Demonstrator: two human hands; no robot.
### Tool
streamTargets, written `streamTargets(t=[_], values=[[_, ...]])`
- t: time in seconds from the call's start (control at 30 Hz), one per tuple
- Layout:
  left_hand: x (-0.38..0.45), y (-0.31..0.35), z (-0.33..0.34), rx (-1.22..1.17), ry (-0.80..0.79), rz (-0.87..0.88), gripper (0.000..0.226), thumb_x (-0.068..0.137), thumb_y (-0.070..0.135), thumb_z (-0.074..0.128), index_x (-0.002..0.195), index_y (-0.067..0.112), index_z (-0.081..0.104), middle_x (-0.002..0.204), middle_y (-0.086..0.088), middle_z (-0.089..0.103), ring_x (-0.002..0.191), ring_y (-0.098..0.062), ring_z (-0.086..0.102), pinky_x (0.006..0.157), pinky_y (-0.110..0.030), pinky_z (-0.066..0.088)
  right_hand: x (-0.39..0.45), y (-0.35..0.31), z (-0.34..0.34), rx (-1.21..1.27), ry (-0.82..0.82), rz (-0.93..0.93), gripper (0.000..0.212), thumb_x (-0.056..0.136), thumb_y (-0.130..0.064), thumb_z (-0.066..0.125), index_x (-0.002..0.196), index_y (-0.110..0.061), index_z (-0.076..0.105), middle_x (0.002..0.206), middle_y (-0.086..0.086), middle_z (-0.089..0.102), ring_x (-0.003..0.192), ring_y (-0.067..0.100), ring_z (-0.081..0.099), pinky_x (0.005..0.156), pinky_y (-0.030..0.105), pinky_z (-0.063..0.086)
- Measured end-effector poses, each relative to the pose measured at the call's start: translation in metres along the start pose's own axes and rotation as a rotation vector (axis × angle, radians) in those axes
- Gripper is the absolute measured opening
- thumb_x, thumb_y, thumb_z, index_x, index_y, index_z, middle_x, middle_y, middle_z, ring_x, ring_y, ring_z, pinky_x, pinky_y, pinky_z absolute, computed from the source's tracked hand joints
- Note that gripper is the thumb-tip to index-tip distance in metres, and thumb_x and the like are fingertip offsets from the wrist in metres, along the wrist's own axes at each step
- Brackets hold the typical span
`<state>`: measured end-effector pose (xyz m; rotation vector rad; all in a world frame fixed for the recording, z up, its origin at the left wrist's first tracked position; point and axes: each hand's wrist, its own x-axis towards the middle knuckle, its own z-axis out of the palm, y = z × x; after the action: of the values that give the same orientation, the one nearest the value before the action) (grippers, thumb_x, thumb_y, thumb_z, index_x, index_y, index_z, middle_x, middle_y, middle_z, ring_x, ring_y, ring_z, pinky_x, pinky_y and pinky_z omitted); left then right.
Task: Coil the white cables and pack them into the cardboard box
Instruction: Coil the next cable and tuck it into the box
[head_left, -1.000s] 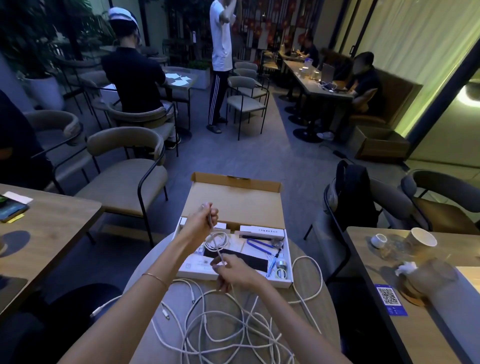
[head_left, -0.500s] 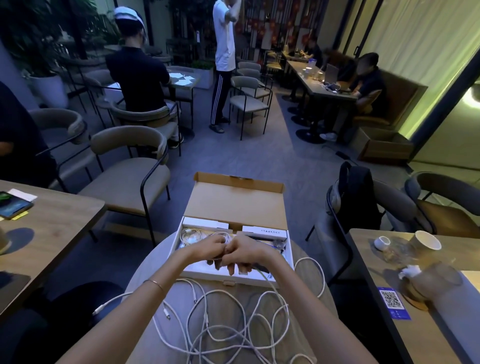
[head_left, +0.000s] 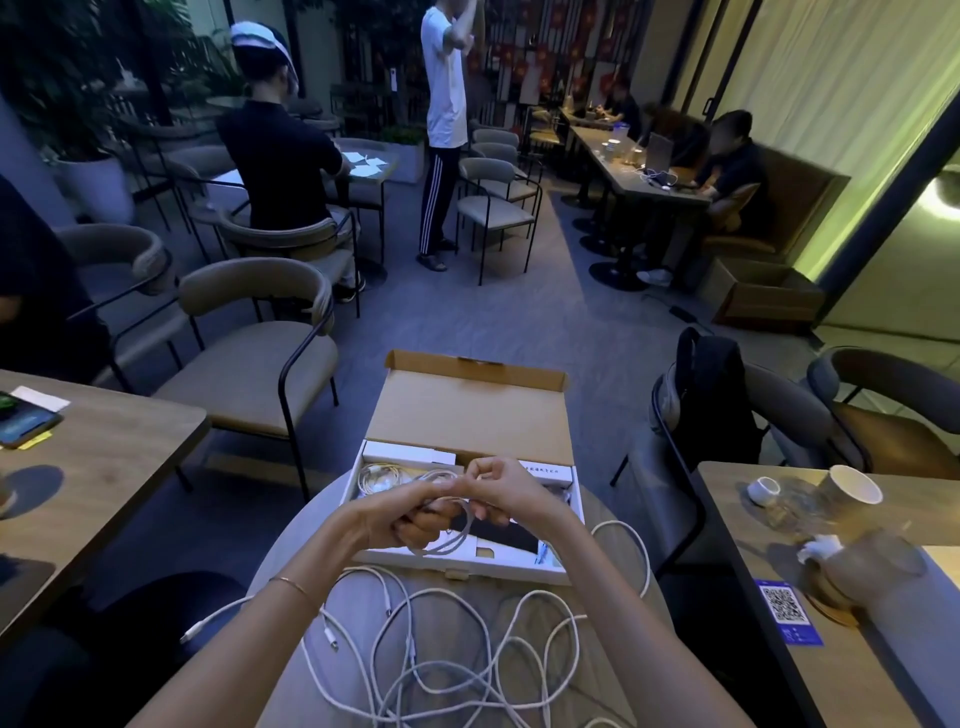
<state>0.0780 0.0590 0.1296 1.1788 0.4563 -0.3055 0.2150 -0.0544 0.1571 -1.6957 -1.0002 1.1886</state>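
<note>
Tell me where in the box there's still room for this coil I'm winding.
The cardboard box looks nearly full: a coiled cable sits at its left, white cartons line the back, a dark item fills the middle. Both hands hide the centre. The round table in front is crowded with loose cables.

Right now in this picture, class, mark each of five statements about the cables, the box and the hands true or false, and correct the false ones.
1. The brown cardboard box has its lid open. True.
2. Both hands hold one white cable loop over the box. True: left hand and right hand meet on it.
3. All the cables are already packed. False: a tangle of loose white cables lies on the round table.
4. The box is empty. False: a coiled cable sits in its far-left corner.
5. A thin bracelet circles the right wrist. False: the left wrist.
</note>
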Motion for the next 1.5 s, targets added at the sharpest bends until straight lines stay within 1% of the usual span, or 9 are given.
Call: streamTargets(t=[0.17, 0.33, 0.5, 0.67, 0.77, 0.9, 1.1, 1.3, 1.5], values=[[-0.005, 0.007, -0.014, -0.386, -0.070, 0.125, 0.047, 0.096, 0.031, 0.036, 0.051, 0.018, 0.036, 0.037, 0.008, 0.026, 0.031, -0.005, 0.014, 0.029, -0.015, 0.014, 0.002, 0.012, -0.005, 0.062, 0.214, 0.015, 0.046, 0.080, -0.048, 0.068, 0.061, -0.014, 0.044, 0.045, -0.002, 0.033, 0.037, 0.010, 0.025, 0.039, 0.020, 0.020], [0.005, 0.012, -0.029, -0.796, -0.371, 0.405, 0.038, 0.100, 0.029, 0.033, 0.073, 0.010, 0.052, 0.049, 0.002, 0.031, 0.040, -0.010, 0.028, 0.038, -0.021, 0.024, 0.005, 0.033, 0.008, 0.170, 0.329, -0.001, 0.039, 0.096, -0.034, 0.052, 0.063, -0.015, 0.042, 0.040, -0.003, 0.032, 0.032, 0.006, 0.028, 0.036, 0.016, 0.022], [0.021, 0.028, -0.020, -0.834, 0.404, 0.583, 0.029, 0.100, 0.017, 0.029, 0.074, 0.015, 0.042, 0.051, 0.004, 0.042, 0.042, -0.007, 0.040, 0.041, -0.014, 0.034, 0.000, 0.048, 0.034, -0.197, 0.123, 0.040, 0.031, 0.102, -0.024, 0.035, 0.086, -0.011, 0.059, 0.050, 0.000, 0.052, 0.034, 0.002, 0.042, 0.038, 0.015, 0.035], [0.028, 0.007, -0.013, 0.127, 0.825, 0.466, 0.015, 0.102, 0.011, 0.025, 0.097, 0.006, 0.037, 0.064, -0.004, 0.041, 0.054, -0.013, 0.037, 0.046, -0.015, 0.034, -0.006, 0.031, 0.039, -0.483, -0.077, -0.026, 0.022, 0.097, -0.028, 0.046, 0.094, -0.011, 0.061, 0.057, -0.002, 0.059, 0.052, 0.010, 0.054, 0.051, 0.021, 0.041], [0.026, -0.022, -0.018, 0.444, 0.729, 0.331, 0.020, 0.101, 0.013, 0.032, 0.081, 0.010, 0.035, 0.063, -0.005, 0.047, 0.053, -0.014, 0.041, 0.046, -0.018, 0.036, -0.002, 0.018, 0.027, -0.573, -0.020, -0.075, 0.022, 0.093, -0.026, 0.054, 0.091, -0.009, 0.069, 0.052, -0.006, 0.058, 0.041, 0.001, 0.048, 0.050, 0.023, 0.036], [0.023, -0.034, -0.008, 0.527, 0.528, 0.161, 0.024, 0.100, 0.021, 0.036, 0.080, 0.009, 0.039, 0.058, -0.005, 0.051, 0.042, -0.010, 0.045, 0.045, -0.020, 0.036, 0.001, 0.009, 0.010, -0.524, 0.046, -0.114, 0.016, 0.083, -0.028, 0.067, 0.084, -0.013, 0.073, 0.054, 0.000, 0.063, 0.048, 0.003, 0.055, 0.056, 0.027, 0.044], [0.011, -0.022, 0.008, 0.078, 0.193, 0.159, 0.058, 0.099, 0.051, 0.017, 0.069, 0.015, 0.051, 0.044, 0.003, 0.029, 0.036, -0.008, 0.017, 0.034, -0.016, 0.016, 0.005, 0.004, -0.002, -0.254, 0.130, -0.073, 0.028, 0.072, -0.026, 0.081, 0.079, -0.004, 0.066, 0.055, 0.004, 0.061, 0.036, 0.002, 0.046, 0.041, 0.014, 0.036], [-0.003, 0.000, 0.010, -0.276, 0.048, 0.204, 0.044, 0.097, 0.039, 0.034, 0.057, 0.020, 0.036, 0.039, 0.010, 0.023, 0.032, -0.003, 0.013, 0.029, -0.013, 0.016, 0.004, 0.009, -0.003, 0.045, 0.145, -0.051, 0.029, 0.082, -0.036, 0.070, 0.073, -0.010, 0.062, 0.050, 0.001, 0.051, 0.042, 0.012, 0.041, 0.043, 0.020, 0.034], [0.002, 0.014, -0.002, -0.761, -0.098, 0.478, 0.023, 0.081, 0.026, 0.066, 0.067, 0.012, 0.054, 0.045, 0.004, 0.038, 0.035, -0.007, 0.023, 0.034, -0.017, 0.027, 0.004, 0.030, 0.006, 0.123, 0.243, -0.059, 0.027, 0.098, -0.029, 0.048, 0.089, -0.014, 0.069, 0.049, 0.001, 0.051, 0.034, 0.008, 0.038, 0.039, 0.018, 0.030]])
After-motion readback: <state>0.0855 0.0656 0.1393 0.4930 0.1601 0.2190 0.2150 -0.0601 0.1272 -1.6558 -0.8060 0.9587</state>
